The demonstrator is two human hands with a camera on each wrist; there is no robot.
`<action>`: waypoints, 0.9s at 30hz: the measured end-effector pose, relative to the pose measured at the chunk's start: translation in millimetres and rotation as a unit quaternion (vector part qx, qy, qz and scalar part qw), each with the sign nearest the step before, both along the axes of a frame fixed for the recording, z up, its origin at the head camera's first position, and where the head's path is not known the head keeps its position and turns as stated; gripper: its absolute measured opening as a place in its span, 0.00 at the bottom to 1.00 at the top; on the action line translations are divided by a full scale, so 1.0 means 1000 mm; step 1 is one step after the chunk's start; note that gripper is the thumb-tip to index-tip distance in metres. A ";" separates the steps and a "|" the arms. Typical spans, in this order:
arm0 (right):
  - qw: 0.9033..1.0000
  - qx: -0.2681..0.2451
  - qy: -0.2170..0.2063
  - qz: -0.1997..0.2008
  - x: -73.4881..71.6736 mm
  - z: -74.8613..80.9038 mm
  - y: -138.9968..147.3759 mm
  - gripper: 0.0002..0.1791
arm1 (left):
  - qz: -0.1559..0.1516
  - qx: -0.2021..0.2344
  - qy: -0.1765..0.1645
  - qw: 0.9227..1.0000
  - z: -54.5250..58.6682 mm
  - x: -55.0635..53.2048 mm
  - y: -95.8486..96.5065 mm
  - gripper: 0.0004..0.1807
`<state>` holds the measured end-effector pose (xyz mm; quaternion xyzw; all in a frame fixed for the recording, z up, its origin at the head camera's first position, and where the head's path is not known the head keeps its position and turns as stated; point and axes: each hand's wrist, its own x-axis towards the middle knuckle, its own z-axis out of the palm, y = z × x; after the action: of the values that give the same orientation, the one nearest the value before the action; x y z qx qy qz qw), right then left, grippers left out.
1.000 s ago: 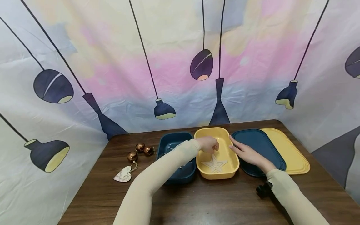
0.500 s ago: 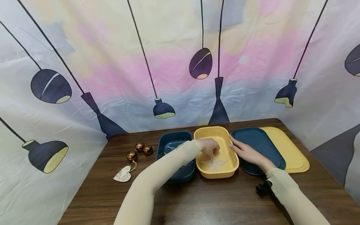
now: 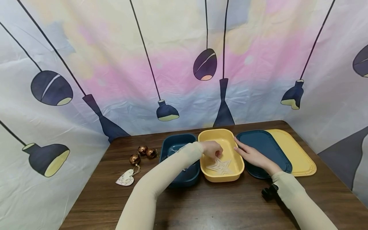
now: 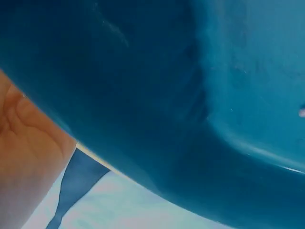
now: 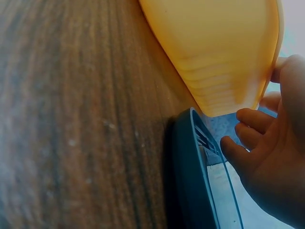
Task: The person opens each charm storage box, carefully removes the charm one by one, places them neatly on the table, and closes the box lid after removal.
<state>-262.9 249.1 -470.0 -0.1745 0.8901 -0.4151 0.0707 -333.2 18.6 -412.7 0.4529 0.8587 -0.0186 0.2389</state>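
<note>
My left hand (image 3: 212, 149) reaches into the yellow box (image 3: 204, 174), its fingers curled at the upper points of a pale star ornament (image 3: 222, 167). The star lies low in the box, with its top end at the fingertips. In the left wrist view, only the base of the left hand (image 4: 31, 138) shows past the blue box (image 4: 143, 95); the fingers are hidden. My right hand (image 3: 254, 157) has its fingers extended against the yellow box's right rim. From the right wrist view, fingertips (image 5: 279, 71) touch that rim while the other fingers hang below it.
A blue box (image 3: 184, 182) holding small ornaments stands left of the yellow one. Farther left lie three copper baubles (image 3: 142, 150) and a heart ornament (image 3: 126, 177). A blue lid (image 3: 263, 145) overlaps a yellow lid (image 3: 299, 153) on the right of the wooden table (image 3: 201, 207).
The star has turned slightly and shifted a little to the right in the yellow box. My left hand has moved slightly left; the right hand stays at the rim.
</note>
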 end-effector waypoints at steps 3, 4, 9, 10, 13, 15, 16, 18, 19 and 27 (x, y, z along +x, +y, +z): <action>1.000 0.002 -0.003 0.001 0.000 0.000 0.000 0.38 | 0.006 0.015 -0.010 1.000 0.005 -0.001 -0.007 0.08; 1.000 0.002 -0.004 0.001 0.000 0.000 0.000 0.38 | 0.007 0.022 -0.014 1.000 0.008 -0.001 -0.009 0.07; 1.000 0.001 -0.007 0.001 0.000 0.001 0.000 0.38 | 0.007 0.053 -0.029 0.998 0.020 -0.002 -0.022 0.06; 1.000 0.000 -0.007 0.001 0.000 0.002 0.000 0.38 | 0.004 0.057 -0.028 0.998 0.022 -0.003 -0.024 0.06; 1.000 -0.003 -0.007 0.002 0.000 0.002 0.000 0.38 | 0.002 0.063 -0.018 0.998 0.027 -0.003 -0.031 0.06; 1.000 -0.007 -0.009 0.002 0.000 0.002 0.000 0.38 | 0.002 0.069 -0.012 0.998 0.028 -0.002 -0.036 0.06; 1.000 -0.007 -0.009 0.003 0.001 0.003 0.000 0.38 | 0.004 0.072 -0.013 0.997 0.029 -0.001 -0.038 0.06; 1.000 -0.008 -0.010 0.003 0.001 0.003 0.000 0.38 | 0.005 0.079 -0.010 0.997 0.029 0.000 -0.041 0.06; 1.000 -0.010 -0.011 0.004 0.002 0.003 0.000 0.38 | 0.005 0.082 -0.009 0.997 0.030 0.000 -0.043 0.06; 1.000 -0.011 -0.013 0.004 0.002 0.002 0.000 0.38 | -0.013 0.103 0.036 0.994 0.030 0.004 -0.057 0.08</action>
<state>-260.8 248.7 -467.9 -0.1729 0.8840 -0.4266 0.0822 -329.0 -38.5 -382.3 0.4850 0.8582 0.0508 0.1601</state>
